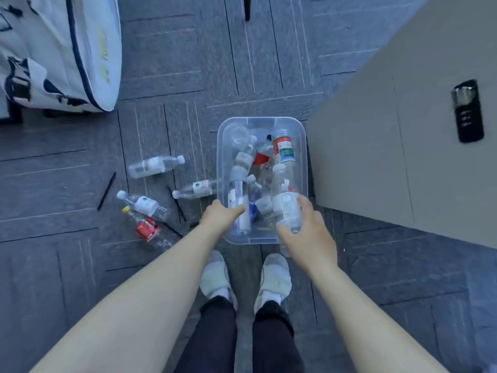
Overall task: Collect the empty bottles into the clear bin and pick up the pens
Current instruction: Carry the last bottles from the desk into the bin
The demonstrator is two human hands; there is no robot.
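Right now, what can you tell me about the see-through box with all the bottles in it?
The clear plastic bin is a rectangular tub with rounded corners and a lipped rim, sitting on the grey carpet tiles beside a cardboard box. It has no lid and holds a jumble of empty plastic bottles. The left hand reaches in over its near rim, and the right hand holds a clear white-labelled bottle over it.
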